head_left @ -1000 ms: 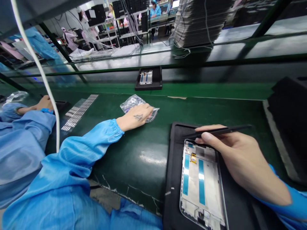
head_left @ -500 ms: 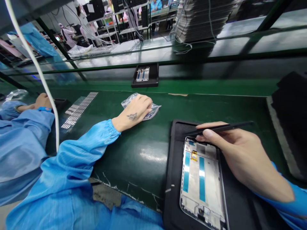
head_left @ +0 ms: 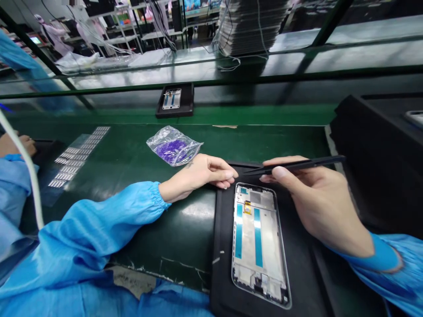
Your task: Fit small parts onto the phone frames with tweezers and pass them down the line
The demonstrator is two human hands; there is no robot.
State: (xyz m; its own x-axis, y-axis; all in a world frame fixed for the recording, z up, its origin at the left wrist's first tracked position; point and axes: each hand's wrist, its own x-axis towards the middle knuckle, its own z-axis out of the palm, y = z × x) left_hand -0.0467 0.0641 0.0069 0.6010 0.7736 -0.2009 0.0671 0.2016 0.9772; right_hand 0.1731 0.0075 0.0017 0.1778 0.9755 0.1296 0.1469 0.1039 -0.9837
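My right hand (head_left: 317, 193) grips black tweezers (head_left: 307, 164), their tips pointing left. My left hand (head_left: 208, 174) is closed in a pinch just left of those tips, above the upper edge of the black tray (head_left: 222, 246); whatever it pinches is too small to make out. Below both hands, in the tray, lies a phone frame (head_left: 271, 237), silvery inside with two blue strips and a small yellow flex part. A clear plastic bag (head_left: 175, 147) of small purple pieces rests on the green bench behind my left wrist.
Sheets of small pale labels (head_left: 79, 154) lie to the left, near a co-worker's hand (head_left: 20, 145). At the back sits another black tray (head_left: 191, 100) with a phone frame. Stacked black trays (head_left: 380, 145) stand at the right. A white cable (head_left: 24, 163) hangs at the left.
My left hand has left the plastic bag and moved right to the tweezers' tips. The purple contents now show. My right hand still holds the tweezers; the view has shifted right.
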